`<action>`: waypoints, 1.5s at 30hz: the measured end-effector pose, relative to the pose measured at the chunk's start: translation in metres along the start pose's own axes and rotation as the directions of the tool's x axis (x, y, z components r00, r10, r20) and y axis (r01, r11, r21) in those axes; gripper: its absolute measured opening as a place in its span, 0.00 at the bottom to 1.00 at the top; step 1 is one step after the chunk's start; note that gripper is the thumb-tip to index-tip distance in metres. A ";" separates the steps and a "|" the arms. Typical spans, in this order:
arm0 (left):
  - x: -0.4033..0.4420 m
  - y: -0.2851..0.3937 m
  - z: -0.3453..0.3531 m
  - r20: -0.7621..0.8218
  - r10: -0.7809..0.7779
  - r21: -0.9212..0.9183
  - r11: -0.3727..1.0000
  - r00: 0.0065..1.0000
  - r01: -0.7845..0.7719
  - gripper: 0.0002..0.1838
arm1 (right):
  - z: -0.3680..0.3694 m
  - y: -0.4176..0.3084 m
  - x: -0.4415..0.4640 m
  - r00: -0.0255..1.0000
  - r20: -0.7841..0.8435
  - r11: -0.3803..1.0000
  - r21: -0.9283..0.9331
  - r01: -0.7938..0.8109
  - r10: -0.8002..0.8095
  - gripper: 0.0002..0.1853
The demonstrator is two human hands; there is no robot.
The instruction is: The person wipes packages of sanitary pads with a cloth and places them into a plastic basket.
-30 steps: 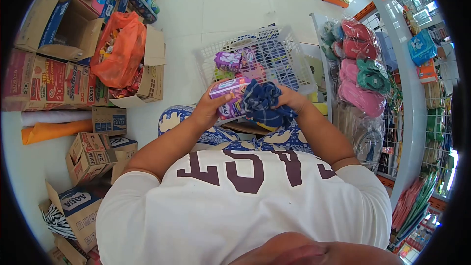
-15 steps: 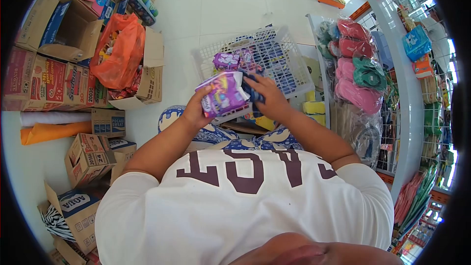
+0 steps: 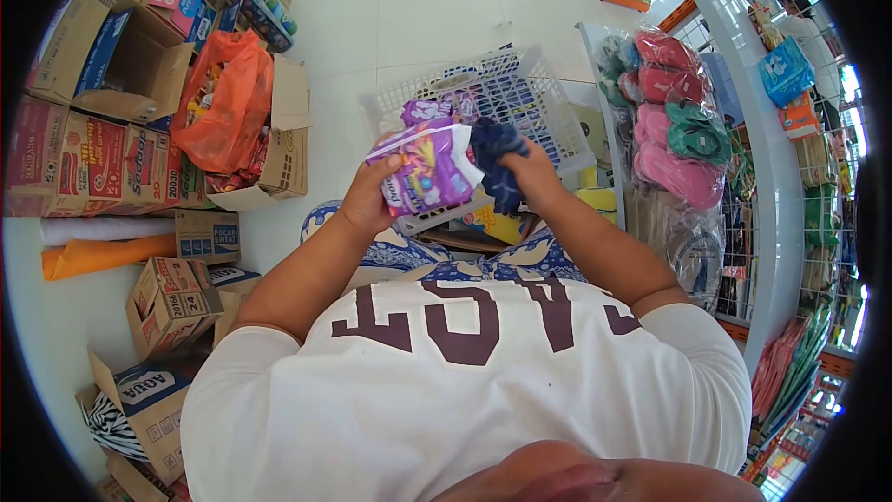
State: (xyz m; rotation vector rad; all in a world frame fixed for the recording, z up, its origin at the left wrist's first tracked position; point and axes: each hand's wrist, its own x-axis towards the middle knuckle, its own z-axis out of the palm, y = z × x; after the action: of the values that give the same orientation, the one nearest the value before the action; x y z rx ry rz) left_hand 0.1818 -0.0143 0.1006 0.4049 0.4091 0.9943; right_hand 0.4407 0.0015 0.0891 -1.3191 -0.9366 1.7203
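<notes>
The L hand (image 3: pixel 370 191) keeps a closed grip on the left end of a purple pkg (image 3: pixel 427 172), thumb on its top face. The R hand (image 3: pixel 537 172) has a narrow grip, holding a bunched dark blue cloth (image 3: pixel 500 163) beside the white right edge of the pkg. Both things are above the near part of a white basket (image 3: pixel 557 107) w/ mesh walls. In it lie a 2nd purple pkg (image 3: pixel 427 111) and blue patterned items (image 3: pixel 516 98), partly hidden.

On the left, an orange-red bag (image 3: pixel 228 112) w/ small colourful packs lies at an open carton (image 3: pixel 288 172). Near left, the AQUA box (image 3: pixel 149 386) holds smth. striped black & white.
</notes>
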 end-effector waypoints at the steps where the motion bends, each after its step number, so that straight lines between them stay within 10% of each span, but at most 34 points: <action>1: 0.002 -0.001 0.000 -0.032 0.042 0.059 0.997 0.999 -0.040 0.25 | 0.003 0.001 -0.005 0.998 -0.052 0.977 0.213 -0.035 0.047 0.16; 8: 0.004 -0.004 -0.001 -0.079 0.124 0.289 0.952 0.989 -0.096 0.26 | 0.026 -0.014 -0.028 0.982 0.152 0.962 -0.231 0.146 -0.112 0.18; 13: 0.010 -0.017 -0.004 -0.210 0.290 0.576 0.809 0.934 -0.122 0.31 | 0.018 -0.022 -0.030 0.997 -0.063 0.976 -0.215 0.039 -0.054 0.15; 16: 0.007 -0.020 0.006 -0.610 0.007 0.329 0.912 0.793 0.246 0.34 | 0.013 -0.013 -0.025 0.898 -0.070 0.755 -0.572 0.321 -0.434 0.17; 18: 0.007 -0.022 0.006 -0.209 -0.358 -0.064 0.934 0.910 0.352 0.39 | 0.023 -0.016 -0.034 0.747 0.277 0.370 -0.733 0.571 -0.605 0.20; 23: 0.013 -0.027 0.004 -0.300 -0.188 -0.141 0.978 0.935 0.151 0.28 | 0.046 -0.035 -0.051 0.699 0.338 0.275 -0.745 0.608 -0.630 0.25; 25: 0.016 -0.028 0.003 -0.305 -0.175 -0.167 0.978 0.936 0.128 0.28 | 0.048 -0.044 -0.053 0.537 0.509 0.039 -0.701 0.712 -0.673 0.26; 31: 0.013 -0.002 0.002 -0.178 0.041 -0.242 0.967 0.983 -0.084 0.27 | 0.024 -0.005 -0.036 0.789 0.556 0.020 -0.814 0.580 -0.261 0.27; 33: 0.013 0.008 -0.005 -0.194 0.103 -0.053 0.992 0.976 -0.115 0.27 | 0.010 -0.004 -0.033 0.786 0.481 0.090 -0.829 0.552 -0.388 0.27; 35: 0.014 0.010 -0.005 -0.182 0.241 0.281 0.942 0.953 -0.185 0.30 | 0.007 -0.010 -0.034 0.769 0.393 0.157 -0.834 0.529 -0.504 0.28; 38: 0.011 -0.005 0.020 -0.184 0.299 0.294 0.926 0.936 -0.238 0.31 | 0.029 -0.041 -0.049 0.622 0.335 0.207 -0.744 0.635 -0.708 0.27; 40: 0.010 -0.008 0.013 -0.111 0.070 0.113 0.992 0.991 -0.058 0.32 | 0.041 -0.040 -0.051 0.410 0.561 0.000 -0.590 0.807 -0.719 0.28; 42: 0.002 -0.017 0.013 -0.071 -0.114 -0.150 0.983 0.991 0.103 0.33 | 0.039 -0.033 -0.053 0.416 0.619 -0.043 -0.588 0.808 -0.666 0.28; 45: -0.002 -0.009 0.022 0.024 0.004 0.009 1.000 1.000 -0.004 0.44 | 0.007 0.019 -0.020 0.729 0.339 0.291 -0.755 0.588 -0.594 0.29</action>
State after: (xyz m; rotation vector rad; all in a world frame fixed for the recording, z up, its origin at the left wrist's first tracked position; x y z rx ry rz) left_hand 0.1982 -0.0238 0.1152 0.4253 0.3916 0.9908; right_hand 0.4349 -0.0256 0.0821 -1.2149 -2.1073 0.6010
